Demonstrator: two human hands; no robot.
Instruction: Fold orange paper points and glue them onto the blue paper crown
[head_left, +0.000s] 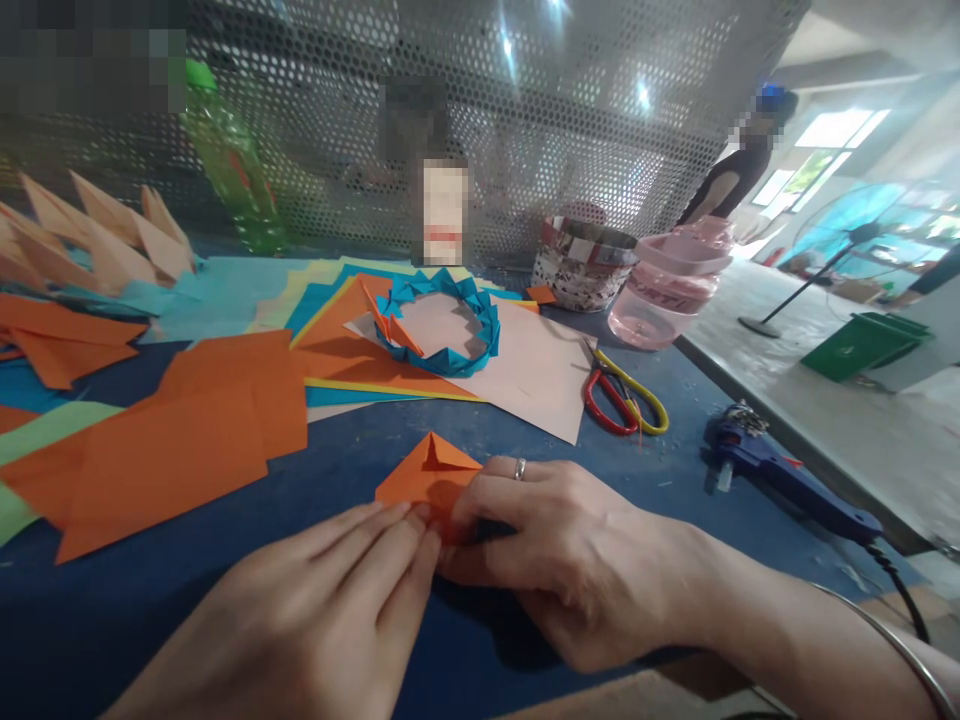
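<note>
Orange paper between 2 hands

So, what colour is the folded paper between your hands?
Orange; the folded paper shows best in the head view.

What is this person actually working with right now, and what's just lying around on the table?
In use: left hand, right hand, folded orange paper.

Lying about: teal folded-paper ring, loose orange sheets, red-and-yellow scissors, blue hot glue gun, pink plastic jar.
</note>
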